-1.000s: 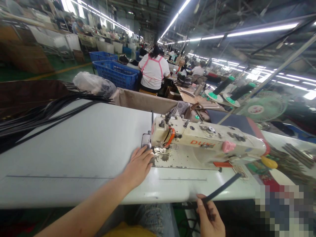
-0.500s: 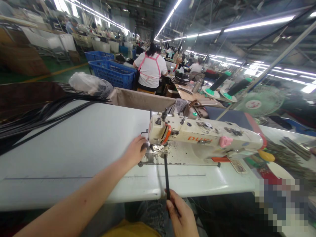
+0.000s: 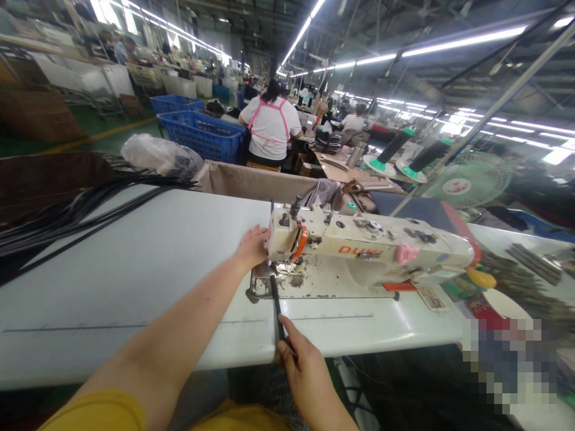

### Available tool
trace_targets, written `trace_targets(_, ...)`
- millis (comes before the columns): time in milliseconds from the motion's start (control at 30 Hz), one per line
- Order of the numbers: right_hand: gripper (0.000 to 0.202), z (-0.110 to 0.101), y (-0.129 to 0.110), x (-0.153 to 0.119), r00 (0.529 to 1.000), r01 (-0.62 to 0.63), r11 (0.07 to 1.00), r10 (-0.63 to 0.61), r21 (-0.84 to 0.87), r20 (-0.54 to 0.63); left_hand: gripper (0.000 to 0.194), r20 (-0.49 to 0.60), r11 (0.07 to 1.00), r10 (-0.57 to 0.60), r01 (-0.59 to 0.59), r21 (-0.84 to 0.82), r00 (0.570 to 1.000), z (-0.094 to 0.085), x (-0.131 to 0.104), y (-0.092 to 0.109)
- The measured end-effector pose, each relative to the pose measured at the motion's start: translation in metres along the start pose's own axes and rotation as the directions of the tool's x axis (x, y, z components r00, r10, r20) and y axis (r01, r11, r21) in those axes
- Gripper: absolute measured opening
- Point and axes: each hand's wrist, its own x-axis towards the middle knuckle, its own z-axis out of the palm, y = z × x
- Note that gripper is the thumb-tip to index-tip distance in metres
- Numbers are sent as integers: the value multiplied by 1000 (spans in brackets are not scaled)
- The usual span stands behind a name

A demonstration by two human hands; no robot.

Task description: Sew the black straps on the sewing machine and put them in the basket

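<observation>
A cream sewing machine (image 3: 359, 245) stands on the white table. A narrow black strip (image 3: 275, 293) runs from under its needle area toward the table's front edge. My right hand (image 3: 300, 359) pinches the near part of that strip between thumb and fingers, at the front edge. My left hand (image 3: 254, 245) is at the left end of the machine head, behind the needle; its fingertips are partly hidden by the machine, and what they touch cannot be made out.
Many long black strips (image 3: 90, 215) lie on the left of the table. Behind it are a beige fabric-lined bin (image 3: 251, 181), blue crates (image 3: 202, 134) and a seated person (image 3: 271, 123). Thread cones (image 3: 390, 148) and a fan (image 3: 467, 182) stand at the back right.
My right hand has moved left and forward with the strip, which now lies further left at the needle area. My left hand has moved away from me, beside the machine head.
</observation>
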Motion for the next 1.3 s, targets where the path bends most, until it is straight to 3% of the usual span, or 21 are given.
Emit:
trace_targets(467, 51, 5, -4, 22, 996, -78, 996, 77, -40, -34, 77, 57, 998, -55, 53, 39, 997, -4, 5, 12)
trace_targets(833, 51, 7, -4, 24, 995, -96, 995, 94, -40, -39, 50, 41, 1000, -3, 3, -18, 999, -6, 5, 4)
trace_targets(1300, 51, 6, -10, 31, 995, -101, 992, 100, -70, -24, 22, -1, 991, -68, 68, -117, 998, -5, 9, -2)
